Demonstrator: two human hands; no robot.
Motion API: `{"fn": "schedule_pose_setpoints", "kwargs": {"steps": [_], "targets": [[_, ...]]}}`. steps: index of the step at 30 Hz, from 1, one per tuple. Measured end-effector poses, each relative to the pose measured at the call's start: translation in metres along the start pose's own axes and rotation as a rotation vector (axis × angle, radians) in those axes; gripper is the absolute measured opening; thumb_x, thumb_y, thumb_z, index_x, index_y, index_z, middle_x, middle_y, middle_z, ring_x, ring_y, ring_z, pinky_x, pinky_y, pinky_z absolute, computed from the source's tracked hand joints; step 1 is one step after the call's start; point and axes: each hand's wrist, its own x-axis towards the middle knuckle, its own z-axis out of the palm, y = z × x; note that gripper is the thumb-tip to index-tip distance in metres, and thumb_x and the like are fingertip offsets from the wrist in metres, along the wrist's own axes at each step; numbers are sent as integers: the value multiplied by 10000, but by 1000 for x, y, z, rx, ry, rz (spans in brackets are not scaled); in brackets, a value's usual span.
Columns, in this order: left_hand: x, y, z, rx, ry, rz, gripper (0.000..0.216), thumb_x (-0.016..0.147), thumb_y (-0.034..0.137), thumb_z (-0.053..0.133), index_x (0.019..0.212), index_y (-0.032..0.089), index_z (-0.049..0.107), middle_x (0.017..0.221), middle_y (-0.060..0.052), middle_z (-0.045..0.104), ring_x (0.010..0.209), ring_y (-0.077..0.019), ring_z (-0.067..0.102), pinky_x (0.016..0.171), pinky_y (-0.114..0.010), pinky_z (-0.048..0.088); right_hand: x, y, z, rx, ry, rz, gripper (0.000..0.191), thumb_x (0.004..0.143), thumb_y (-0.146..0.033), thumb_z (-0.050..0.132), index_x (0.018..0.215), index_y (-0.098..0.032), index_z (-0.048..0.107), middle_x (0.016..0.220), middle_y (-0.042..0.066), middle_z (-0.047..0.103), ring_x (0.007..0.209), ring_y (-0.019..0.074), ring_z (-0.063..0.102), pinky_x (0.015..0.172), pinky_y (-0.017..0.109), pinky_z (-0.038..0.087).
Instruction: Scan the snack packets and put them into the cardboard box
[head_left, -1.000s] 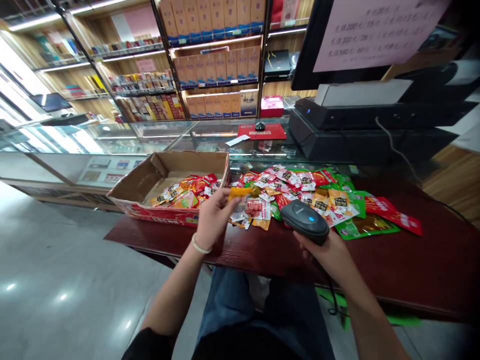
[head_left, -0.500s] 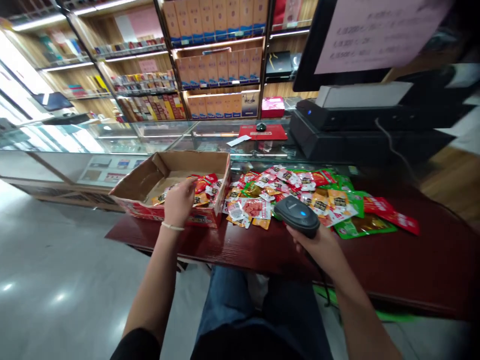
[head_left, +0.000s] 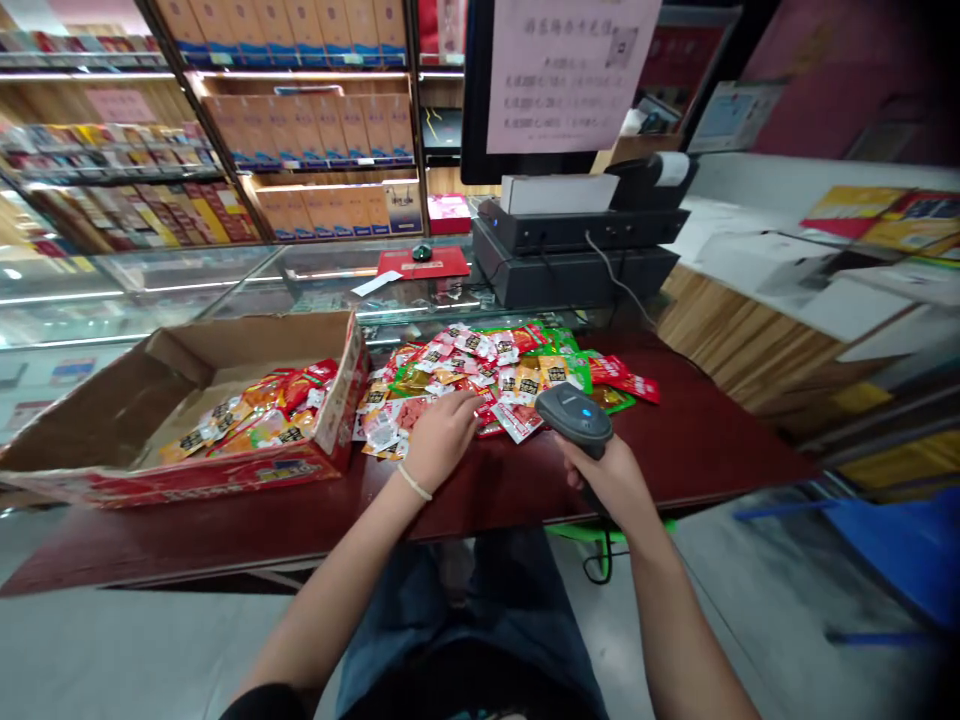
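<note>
My right hand (head_left: 611, 475) is wrapped round the handle of a black barcode scanner (head_left: 576, 415) with a lit blue light; its head points over the right part of a pile of snack packets (head_left: 457, 365). At the pile's near edge lies my left hand (head_left: 444, 432), palm down, fingers reaching over red and white packets, with no packet visibly gripped; its fingertips are partly hidden. Left of the pile, an open cardboard box (head_left: 247, 485) with a red printed outside holds several red, orange and white packets (head_left: 274, 410).
Everything rests on a dark red wooden table (head_left: 720, 440). Behind it stand a glass counter (head_left: 315, 265), a mouse (head_left: 421, 253) on a red mat, and a black cash drawer (head_left: 577, 275) below a screen (head_left: 480, 90). A scanner cable (head_left: 607, 550) hangs below the table edge; a blue chair (head_left: 900, 550) is at right.
My left hand has left the box and moved right onto the packet pile. The view has turned right. My right hand still holds the barcode scanner.
</note>
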Motion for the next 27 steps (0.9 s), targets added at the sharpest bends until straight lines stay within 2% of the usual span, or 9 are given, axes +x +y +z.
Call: {"fn": "schedule_pose_setpoints", "kwargs": {"steps": [4,6,9,12,15,21,24,27], "targets": [[10,9,47,-80,-153,130,419,915,103,456,1309,210,552,1349,-156,555,1272,-269,509,1046,-471,435,-1,14,-16,40,31,37,415,757,-566,708,718,-178,567,536,0,593,404,136,551,392,243,438],[14,13,61,-75,-187,182,454,903,79,463,1325,225,539,1387,-151,523,1305,-262,479,1071,-479,406,-1,17,-21,79,42,58,419,739,-570,724,739,-177,577,536,-5,590,401,138,549,383,245,437],[19,19,73,-13,-190,206,399,921,130,483,1298,236,560,1336,-143,557,1262,-256,505,1065,-490,400,0,19,-24,90,52,70,423,731,-572,730,766,-174,592,520,-10,584,395,139,545,380,246,437],[22,20,77,26,-193,252,332,938,164,475,1237,233,600,1208,-121,629,1163,-240,561,1060,-485,397,0,19,-24,93,53,77,419,736,-572,726,766,-177,587,510,-16,574,393,138,543,379,245,435],[19,16,74,41,-176,267,282,954,172,440,1166,204,623,1121,-112,660,1080,-232,588,995,-431,447,0,19,-23,107,52,59,411,746,-565,720,750,-182,573,523,-15,578,399,136,547,388,245,439],[14,6,62,126,-104,139,175,926,163,446,988,174,609,950,-99,625,930,-237,568,823,-367,471,2,21,-19,106,44,35,407,757,-561,712,719,-186,555,528,-9,582,403,135,544,395,247,435],[13,6,58,169,-122,129,138,911,167,469,937,171,605,926,-104,599,910,-251,537,801,-377,455,3,20,-17,117,39,38,410,755,-562,713,713,-186,555,527,-15,575,407,136,546,402,250,443],[14,7,55,177,-107,119,191,914,156,444,965,167,628,919,-107,590,905,-258,508,801,-385,444,3,17,-17,135,35,55,415,753,-560,717,694,-181,559,521,-15,569,408,131,542,403,246,444]]}}
